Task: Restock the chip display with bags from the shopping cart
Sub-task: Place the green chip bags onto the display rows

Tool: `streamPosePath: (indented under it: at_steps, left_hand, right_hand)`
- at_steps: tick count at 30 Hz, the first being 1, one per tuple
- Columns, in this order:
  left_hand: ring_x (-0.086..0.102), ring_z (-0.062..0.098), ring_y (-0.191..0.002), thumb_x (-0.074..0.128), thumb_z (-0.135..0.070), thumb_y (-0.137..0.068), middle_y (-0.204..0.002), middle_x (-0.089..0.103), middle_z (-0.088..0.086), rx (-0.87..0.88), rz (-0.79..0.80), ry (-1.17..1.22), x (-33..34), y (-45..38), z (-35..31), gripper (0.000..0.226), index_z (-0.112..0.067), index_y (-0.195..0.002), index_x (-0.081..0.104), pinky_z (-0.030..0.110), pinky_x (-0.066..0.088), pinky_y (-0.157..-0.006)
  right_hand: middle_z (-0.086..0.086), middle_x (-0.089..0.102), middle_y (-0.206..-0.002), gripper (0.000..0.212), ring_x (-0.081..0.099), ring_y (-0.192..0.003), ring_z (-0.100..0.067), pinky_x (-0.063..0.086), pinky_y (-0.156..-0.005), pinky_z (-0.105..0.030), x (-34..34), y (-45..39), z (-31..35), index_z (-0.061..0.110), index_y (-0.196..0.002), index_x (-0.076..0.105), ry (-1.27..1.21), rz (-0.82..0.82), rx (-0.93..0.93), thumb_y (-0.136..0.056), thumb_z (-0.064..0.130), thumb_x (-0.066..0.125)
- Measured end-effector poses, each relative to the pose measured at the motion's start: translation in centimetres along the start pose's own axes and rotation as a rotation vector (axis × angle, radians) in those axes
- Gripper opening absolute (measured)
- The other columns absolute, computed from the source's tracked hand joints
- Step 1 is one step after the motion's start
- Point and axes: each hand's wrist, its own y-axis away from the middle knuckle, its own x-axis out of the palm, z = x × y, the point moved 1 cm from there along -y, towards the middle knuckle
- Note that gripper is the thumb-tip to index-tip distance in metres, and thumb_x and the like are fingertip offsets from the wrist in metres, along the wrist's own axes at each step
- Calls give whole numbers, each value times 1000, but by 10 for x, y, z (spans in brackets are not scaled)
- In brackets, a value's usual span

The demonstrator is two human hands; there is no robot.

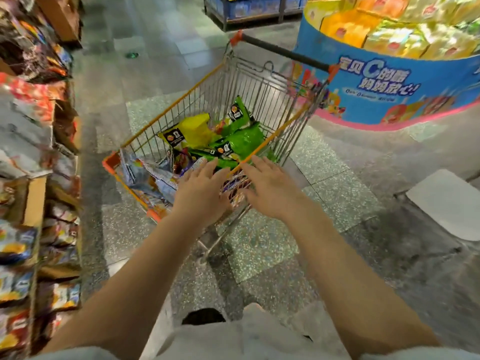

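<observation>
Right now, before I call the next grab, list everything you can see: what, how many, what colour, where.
shopping cart: one, silver wire with orange trim and a black handle, centre of the aisle
green chip bags: at least two, green, far right part of the cart
yellow chip bag: one, yellow, middle of the cart, left of the green ones
blue-and-white bags: several, count unclear, near end of the cart
chip display: one, shelves of mixed-colour bags, along the left edge
round promo stand: one, blue with a pink base, stacked with yellow and orange packs, upper right
left hand: one, open, fingers straight, over the cart's near end
right hand: one, open, fingers straight, over the cart's near right rim
</observation>
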Motion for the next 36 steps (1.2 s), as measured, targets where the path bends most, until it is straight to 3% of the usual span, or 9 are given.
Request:
streamPosePath:
  at_steps: [6,17,24,36]
  left_hand:
    - [5,25,-150,48,-39,-99,-163,7,3,-147,8,-9,10,-43,11,63,-26,-154,19,44,8,-119]
    - [1,30,-149,49,-41,-97,-163,1,10,-253,-33,-1,15,-180,79,70,-27,-155,12,46,5,-119]
    - [-7,31,-149,47,-40,-98,-162,-9,10,-273,53,-23,14,-261,125,74,-29,-155,0,50,1,-119]
    - [-22,35,-145,47,-40,-98,-157,-28,11,-418,221,-36,40,-322,173,87,-36,-148,-24,56,-10,-114]
  right_hand:
    - [-6,-1,-162,65,2,-148,-27,7,-118,-40,-1,-58,-22,22,-154,10,4,79,-144,-100,35,44]
    - [-11,-7,-161,73,0,-148,-31,8,-119,-42,-19,-229,-35,25,-154,3,63,108,-213,-99,36,48]
    - [-11,-7,-161,75,1,-148,-29,9,-120,-42,-36,-333,-33,26,-154,2,77,109,-237,-98,34,51]
    - [-9,-15,-160,73,-5,-148,-30,7,-118,-47,6,-456,-38,27,-154,0,97,310,-291,-98,29,48]
